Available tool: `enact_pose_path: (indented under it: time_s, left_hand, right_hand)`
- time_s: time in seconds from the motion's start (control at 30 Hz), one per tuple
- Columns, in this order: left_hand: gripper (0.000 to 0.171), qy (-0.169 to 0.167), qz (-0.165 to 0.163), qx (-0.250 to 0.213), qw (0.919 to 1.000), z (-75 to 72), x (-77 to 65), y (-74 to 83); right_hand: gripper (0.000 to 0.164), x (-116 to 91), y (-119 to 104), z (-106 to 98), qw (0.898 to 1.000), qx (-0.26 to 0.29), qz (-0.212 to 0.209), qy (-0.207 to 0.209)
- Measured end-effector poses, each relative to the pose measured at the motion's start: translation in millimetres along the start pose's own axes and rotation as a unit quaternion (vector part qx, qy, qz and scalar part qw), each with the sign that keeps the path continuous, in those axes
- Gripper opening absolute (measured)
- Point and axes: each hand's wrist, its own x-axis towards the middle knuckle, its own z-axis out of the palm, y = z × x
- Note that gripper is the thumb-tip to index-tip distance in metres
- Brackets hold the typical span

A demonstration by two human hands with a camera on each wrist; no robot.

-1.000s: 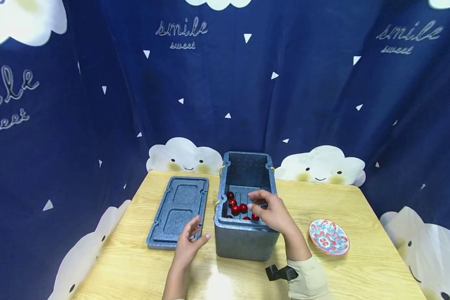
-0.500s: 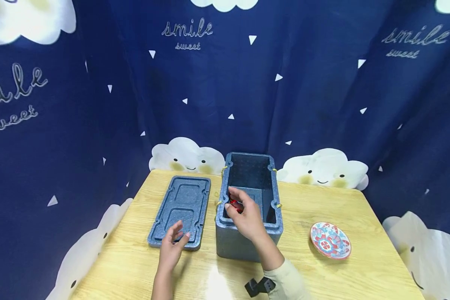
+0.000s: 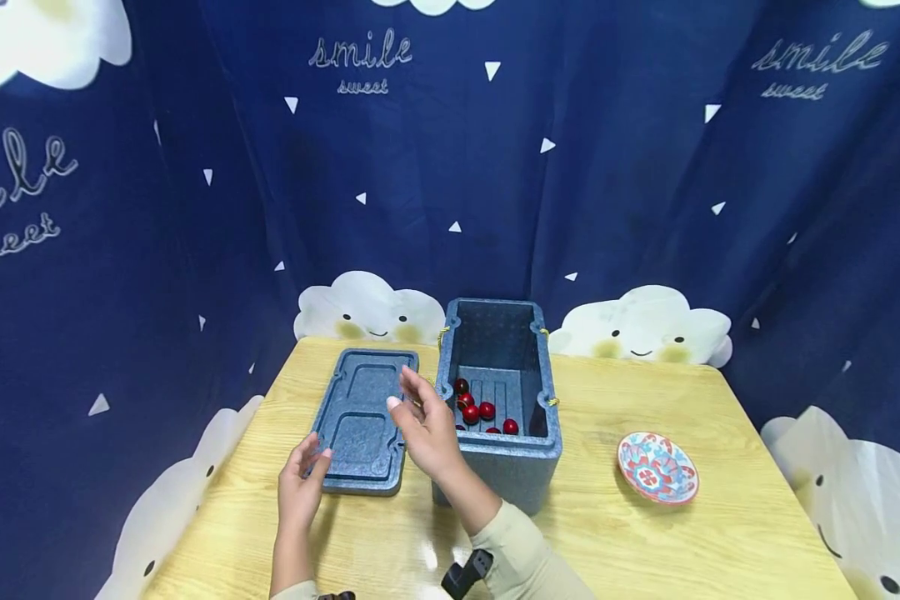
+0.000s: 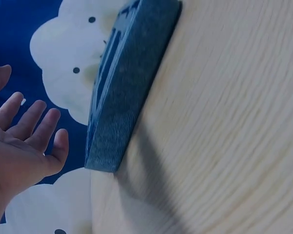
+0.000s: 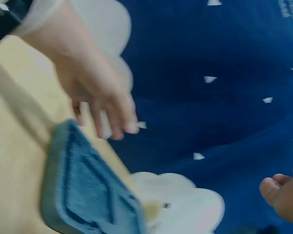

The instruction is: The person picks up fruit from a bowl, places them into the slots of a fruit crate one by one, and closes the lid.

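My left hand hovers by the near left corner of the blue-grey lid, its fingers spread and loosely bent with nothing in them. In the left wrist view the left palm shows bare, apart from the lid. My right hand is in the air between the lid and the box, fingers half bent, and nothing shows in its grasp. A deep blue-grey foam box stands uncovered. Several dark red cherries lie on its floor, mostly toward the near left.
A small patterned dish in red, blue and white sits to the right of the box. Yellow cords are fixed at the box's rim. The wooden table ends before a dark blue curtain printed with clouds.
My right hand has come out of the box and moved left toward the lid. The left hand has drifted left along the lid's near side. The lid, box and dish stay put.
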Motion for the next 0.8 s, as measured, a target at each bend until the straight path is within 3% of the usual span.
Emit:
enact_pose_path:
  time_s: [0.23,0.47,0.6,0.8]
  left_hand:
    - [0.042,0.014,0.01,0.029,0.9994,-9.1,12.4,-13.6]
    - [0.039,0.038,0.0,0.044,0.9983,-16.9,24.6,-24.0]
    - [0.04,0.025,-0.007,0.057,0.998,-18.8,33.7,-24.8]
    - [0.047,-0.023,-0.044,0.074,0.9961,-19.4,48.9,-27.8]
  right_hand:
    - [0.046,10,63,33,1.0,-0.018,0.016,0.006]
    - [0.049,-2,108,54,0.994,-0.112,0.009,0.004]
    - [0.052,-13,124,54,0.988,-0.153,0.034,0.009]
    - [0.054,-22,153,45,0.983,-0.164,0.081,0.027]
